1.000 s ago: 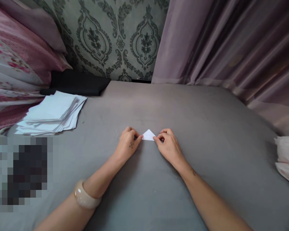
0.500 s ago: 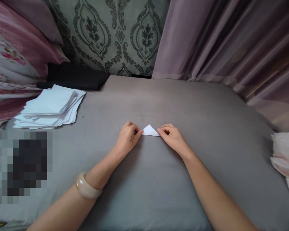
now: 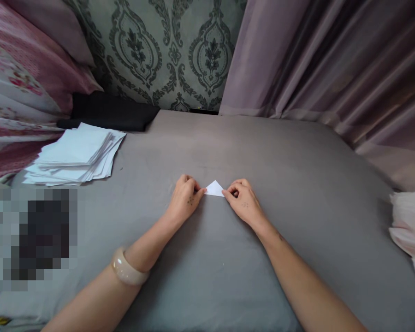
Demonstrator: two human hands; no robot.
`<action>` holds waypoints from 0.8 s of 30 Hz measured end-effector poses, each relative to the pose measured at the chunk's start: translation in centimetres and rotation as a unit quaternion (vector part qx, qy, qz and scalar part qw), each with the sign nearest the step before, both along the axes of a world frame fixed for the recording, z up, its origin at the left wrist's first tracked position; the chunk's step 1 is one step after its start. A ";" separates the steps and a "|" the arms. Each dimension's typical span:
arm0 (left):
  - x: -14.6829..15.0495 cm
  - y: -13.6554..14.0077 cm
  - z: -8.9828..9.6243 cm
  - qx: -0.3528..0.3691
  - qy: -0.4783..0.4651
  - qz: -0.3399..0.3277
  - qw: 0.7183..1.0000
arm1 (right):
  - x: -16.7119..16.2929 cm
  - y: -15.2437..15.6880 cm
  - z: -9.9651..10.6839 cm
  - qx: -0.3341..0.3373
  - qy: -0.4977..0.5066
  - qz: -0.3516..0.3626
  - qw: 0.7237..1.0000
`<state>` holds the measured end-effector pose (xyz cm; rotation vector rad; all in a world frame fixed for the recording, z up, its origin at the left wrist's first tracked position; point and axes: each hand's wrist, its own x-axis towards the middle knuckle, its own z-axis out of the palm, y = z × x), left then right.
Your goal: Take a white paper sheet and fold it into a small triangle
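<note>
A small white piece of folded paper (image 3: pixel 215 189), triangular with its peak pointing away from me, is held between my hands just above or on the grey sheet; I cannot tell whether it touches. My left hand (image 3: pixel 186 196) pinches its left corner between thumb and fingers. At the right corner, my right hand (image 3: pixel 242 198) is closed in a pinch, the thumb and fingertips on the paper's edge. A pale bangle (image 3: pixel 127 269) circles my left forearm.
A stack of white paper sheets (image 3: pixel 78 152) lies at the left, in front of a folded black cloth (image 3: pixel 114 112). Purple curtains (image 3: pixel 318 60) hang at the right. A pale crumpled cloth (image 3: pixel 410 230) is at the right edge. A blurred patch covers the lower left.
My right hand has moved slightly left along the folded paper, covering more of its right corner. My left hand keeps its pinch. The whole view has shifted a little.
</note>
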<state>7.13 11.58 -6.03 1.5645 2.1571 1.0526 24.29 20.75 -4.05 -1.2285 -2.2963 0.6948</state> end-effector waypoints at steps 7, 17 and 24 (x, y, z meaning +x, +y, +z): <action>-0.2 -0.4 -0.2 0.003 0.071 0.000 0.997 | 0.3 0.2 0.0 -0.015 0.004 0.012 1.000; -1.2 -0.2 0.4 -0.030 0.015 -0.015 0.999 | 0.6 0.3 -0.1 -0.022 0.005 0.017 1.000; -0.5 0.1 1.1 -0.027 -0.012 -0.012 1.000 | 0.4 0.3 0.0 -0.011 -0.011 0.011 1.000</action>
